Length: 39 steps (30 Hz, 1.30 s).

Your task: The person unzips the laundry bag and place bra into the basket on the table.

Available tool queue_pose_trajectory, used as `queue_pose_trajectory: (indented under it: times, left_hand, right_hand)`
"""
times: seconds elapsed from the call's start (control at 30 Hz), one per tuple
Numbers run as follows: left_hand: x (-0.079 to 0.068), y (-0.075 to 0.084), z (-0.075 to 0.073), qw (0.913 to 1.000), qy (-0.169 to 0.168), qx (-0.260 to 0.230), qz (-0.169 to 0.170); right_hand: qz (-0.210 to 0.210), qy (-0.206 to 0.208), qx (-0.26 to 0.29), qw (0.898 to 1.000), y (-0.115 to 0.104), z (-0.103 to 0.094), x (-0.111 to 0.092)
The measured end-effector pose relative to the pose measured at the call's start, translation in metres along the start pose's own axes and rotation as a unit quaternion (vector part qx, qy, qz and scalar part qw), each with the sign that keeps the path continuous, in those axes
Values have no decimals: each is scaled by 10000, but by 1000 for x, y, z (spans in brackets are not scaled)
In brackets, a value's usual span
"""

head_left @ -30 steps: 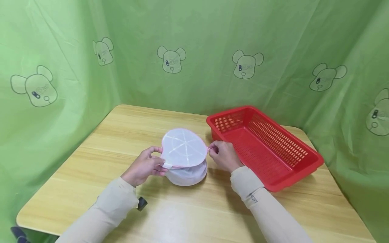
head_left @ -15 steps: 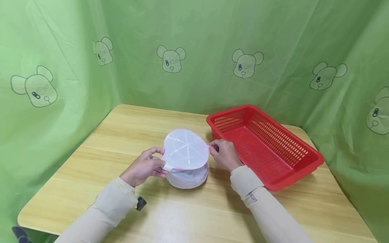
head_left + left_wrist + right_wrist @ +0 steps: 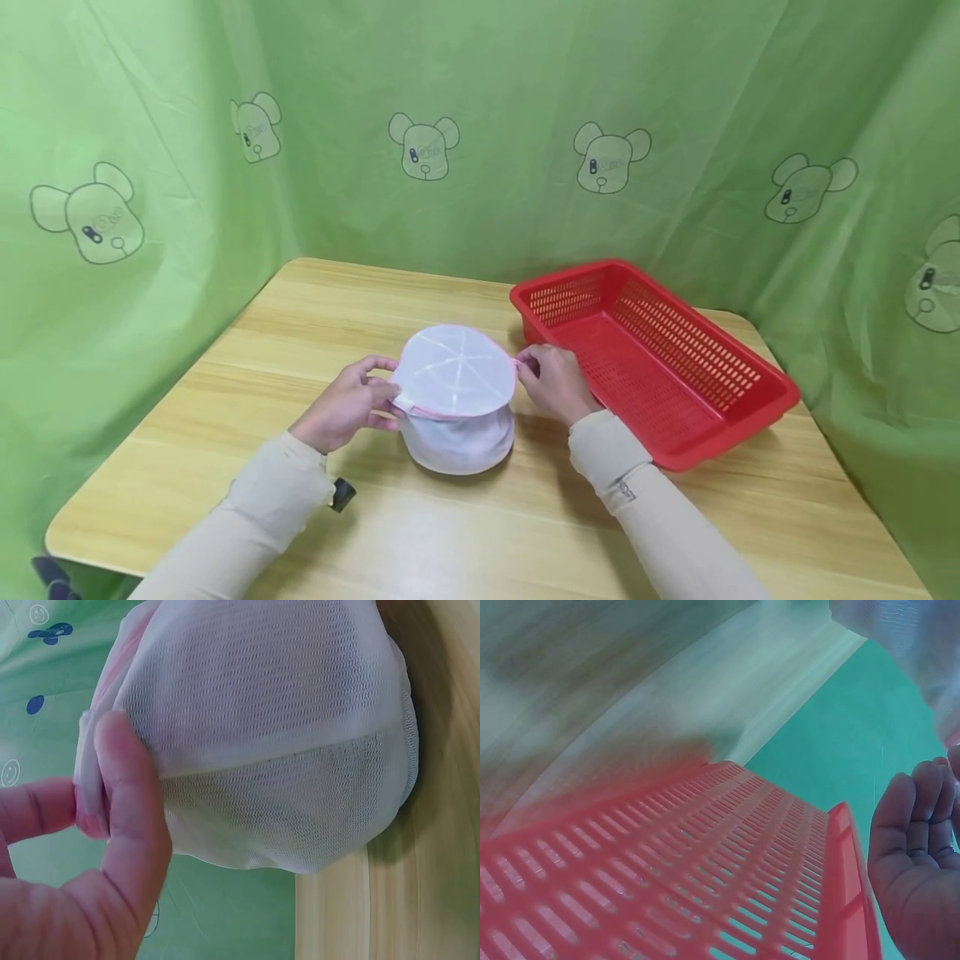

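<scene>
Red basket = landmark. Sits slantwise on the wood-look table, right way up, slotted walls, red floor showing inside. Right wrist view: slotted wall and rim close up.

Mesh bag: left of the red basket, near it, not touching. White, rounded, flat round top with pale lines crossing like spokes, pink trim round the top edge. Sides bulge a bit below the top. Contents: can't tell, mesh hides the inside. Base is over the table; whether its full weight rests there, can't tell.

Left hand: on the side of the mesh bag away from the red basket, pinching the top edge by a white tab. Left wrist view: thumb on the mesh side, finger on the other side of the edge.

Right hand: between mesh bag and red basket, fingers curled in, pinching the bag's edge on the basket side. Overlaps the basket's near rim in head view; right wrist view has it just beside the rim, fingers partly cut off.

Hands apart, mesh bag between them.

Beige sleeves, one left of the red basket, one at its near side. Small black thing by the left wrist, well left of the basket; can't tell what. Green curtain behind the basket, printed with bear faces
</scene>
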<state>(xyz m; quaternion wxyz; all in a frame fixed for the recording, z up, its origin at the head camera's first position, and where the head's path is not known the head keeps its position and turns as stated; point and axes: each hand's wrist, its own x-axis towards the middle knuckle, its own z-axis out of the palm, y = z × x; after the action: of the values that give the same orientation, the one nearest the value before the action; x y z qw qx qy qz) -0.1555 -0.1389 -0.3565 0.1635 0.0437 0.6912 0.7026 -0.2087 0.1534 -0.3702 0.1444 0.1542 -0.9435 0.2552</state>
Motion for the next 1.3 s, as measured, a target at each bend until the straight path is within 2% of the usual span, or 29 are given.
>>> queue_pose_trajectory:
  times: [0.2,0.43,0.77,0.9,1.07,1.2,1.3]
  left_hand:
    - [4,0,2,9982,513,-325,4]
    - [5,1,6,9951,733,-616,236]
    - [7,-5,6,9908,1314,4,319]
    - [8,-7,6,9877,1504,388,160]
    - [8,-10,7,9851,1363,1012,-283]
    - [8,-12,10,9883,1114,948,-423]
    - [8,-12,12,9905,1051,798,-395]
  right_hand:
    - [44,-19,-32,10000,-2,-3,-4]
    - [-73,24,-27,10000,-5,-4,-9]
    - [-131,26,42,9999,-11,-5,-20]
    - [-51,-108,129,9998,-13,-5,-23]
    - [-247,-156,183,9994,-15,-6,-27]
    - [-428,-172,273,9986,-17,-7,-29]
    - [-532,-252,368,9976,-20,-9,-29]
